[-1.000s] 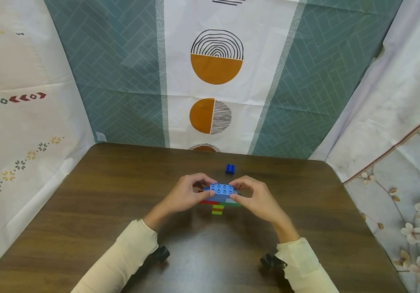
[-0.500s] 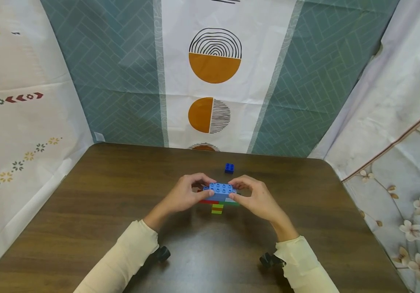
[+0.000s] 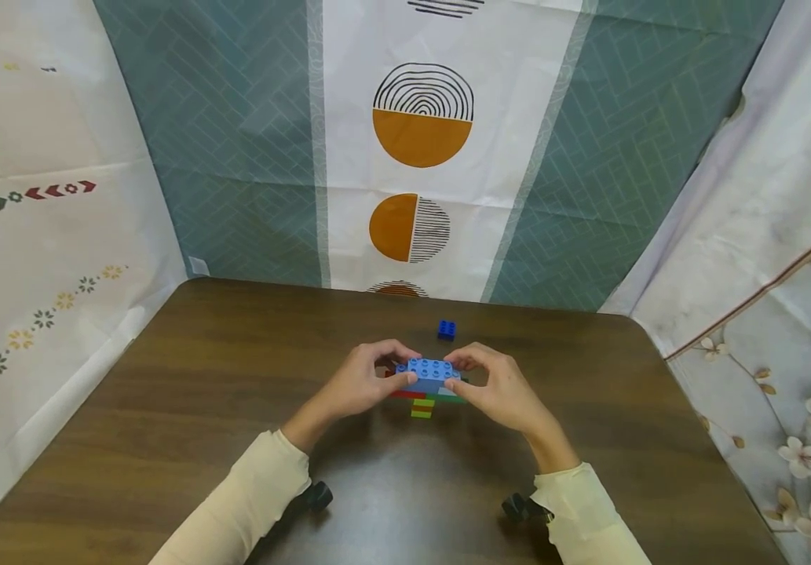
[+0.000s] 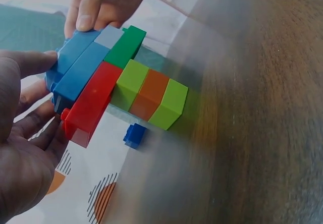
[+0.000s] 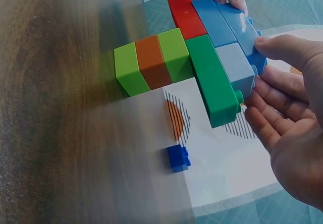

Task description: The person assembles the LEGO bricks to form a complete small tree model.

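Note:
A toy building-brick stack stands near the table's middle. Its narrow column has a lime brick (image 5: 132,71), an orange brick (image 5: 154,62) and another lime brick (image 5: 174,55). Above them, a red brick (image 4: 93,100) and a green brick (image 5: 212,77) spread to either side. A blue brick (image 4: 86,72) and a pale blue brick (image 5: 233,65) form the layer over these. On top sits a studded light blue brick (image 3: 433,369). My left hand (image 3: 359,382) pinches its left end, thumb in front and fingers behind. At its right end, my right hand (image 3: 500,390) pinches likewise.
A small dark blue brick (image 3: 447,329) lies on the brown wooden table (image 3: 235,345) behind the stack, toward the far edge. Patterned cloths hang behind the table and at both sides. Black wrist-camera parts (image 3: 319,496) show below the sleeves.
The head view has tilted slightly, so everything sits a little lower in it. Both hands keep their grip on the top light blue brick, and the stack looks the same.

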The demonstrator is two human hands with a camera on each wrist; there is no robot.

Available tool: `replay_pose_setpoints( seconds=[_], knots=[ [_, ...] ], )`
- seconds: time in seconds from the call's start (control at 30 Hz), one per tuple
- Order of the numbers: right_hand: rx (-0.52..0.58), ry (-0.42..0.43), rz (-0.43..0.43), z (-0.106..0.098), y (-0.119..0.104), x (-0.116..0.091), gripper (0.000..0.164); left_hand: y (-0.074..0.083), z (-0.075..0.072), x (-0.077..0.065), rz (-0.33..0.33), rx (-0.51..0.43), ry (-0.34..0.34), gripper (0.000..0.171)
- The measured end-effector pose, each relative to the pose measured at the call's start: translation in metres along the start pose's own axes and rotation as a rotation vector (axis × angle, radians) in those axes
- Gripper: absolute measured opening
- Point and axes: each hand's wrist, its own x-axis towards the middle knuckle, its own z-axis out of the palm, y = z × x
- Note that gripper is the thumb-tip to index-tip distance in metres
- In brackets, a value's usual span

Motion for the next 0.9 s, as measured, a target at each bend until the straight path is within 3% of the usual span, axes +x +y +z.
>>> replay_pose_setpoints(
  seconds=[0.33, 0.63, 0.9],
  knots=[
    [0.025, -0.022, -0.026, -0.003, 0.006, 0.002, 0.03, 0.0, 0.0, 0.001, 0.0, -0.005, -0.008, 0.028],
    [0.014, -0.083, -0.115, -0.015, 0.012, 0.006, 0.028, 0.0, 0.001, 0.002, 0.009, -0.003, -0.007, 0.027],
    [0.059, -0.059, -0.08, -0.035, 0.024, 0.028, 0.024, 0.002, -0.001, 0.001, -0.024, 0.004, -0.005, 0.028]
  ],
)
